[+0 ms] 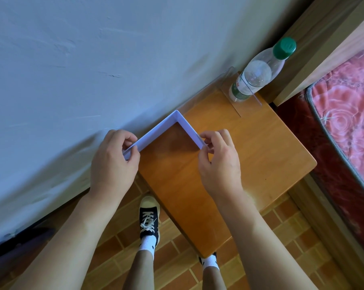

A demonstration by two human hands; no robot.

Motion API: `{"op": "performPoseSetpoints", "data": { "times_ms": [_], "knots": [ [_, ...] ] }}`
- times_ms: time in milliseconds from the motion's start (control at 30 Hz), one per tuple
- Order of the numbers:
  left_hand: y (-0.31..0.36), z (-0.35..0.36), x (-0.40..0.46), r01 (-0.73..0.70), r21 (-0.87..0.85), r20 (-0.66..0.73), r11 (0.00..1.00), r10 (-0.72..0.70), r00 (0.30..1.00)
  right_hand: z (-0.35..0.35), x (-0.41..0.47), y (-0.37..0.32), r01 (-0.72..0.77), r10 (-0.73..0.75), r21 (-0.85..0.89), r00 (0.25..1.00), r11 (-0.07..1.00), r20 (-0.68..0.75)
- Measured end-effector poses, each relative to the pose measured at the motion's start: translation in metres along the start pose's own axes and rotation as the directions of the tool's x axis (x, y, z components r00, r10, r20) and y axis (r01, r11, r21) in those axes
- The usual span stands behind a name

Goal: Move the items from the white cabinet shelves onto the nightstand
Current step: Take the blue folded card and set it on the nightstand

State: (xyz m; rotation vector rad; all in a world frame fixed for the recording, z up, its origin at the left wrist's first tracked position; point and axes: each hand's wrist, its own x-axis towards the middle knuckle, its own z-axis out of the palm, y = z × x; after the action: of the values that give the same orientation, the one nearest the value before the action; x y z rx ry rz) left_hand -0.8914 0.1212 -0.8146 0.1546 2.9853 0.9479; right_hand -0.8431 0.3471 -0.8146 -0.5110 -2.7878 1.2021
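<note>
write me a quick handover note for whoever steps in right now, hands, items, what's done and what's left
Left hand: fingers pinch one end of the white tray, near the wall.
Right hand: fingers pinch the tray's other end.
The tray is at the back of the nightstand, against the wall; whether it already rests fully on the top cannot be told.
The green-capped bottle stands behind a clear acrylic stand at the far corner of the nightstand.
Done: bottle and stand placed, tray brought over.
Left: let go of the tray. The cabinet is out of view, so check it for remaining items.
</note>
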Motion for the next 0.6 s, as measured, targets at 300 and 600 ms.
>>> {"op": "performPoseSetpoints", "data": {
  "times_ms": [300,600],
  "knots": [
    [0.005,-0.004,-0.004,-0.005,0.029,0.020,1.000,0.005,1.000,-0.016,-0.001,0.002,0.006,-0.002,-0.087,0.999,0.996,0.036],
    [0.028,-0.008,-0.024,0.056,0.050,-0.091,0.997,-0.051,0.995,-0.060,-0.006,0.005,0.083,-0.069,-0.123,0.991,0.989,0.115]
  ]
}}
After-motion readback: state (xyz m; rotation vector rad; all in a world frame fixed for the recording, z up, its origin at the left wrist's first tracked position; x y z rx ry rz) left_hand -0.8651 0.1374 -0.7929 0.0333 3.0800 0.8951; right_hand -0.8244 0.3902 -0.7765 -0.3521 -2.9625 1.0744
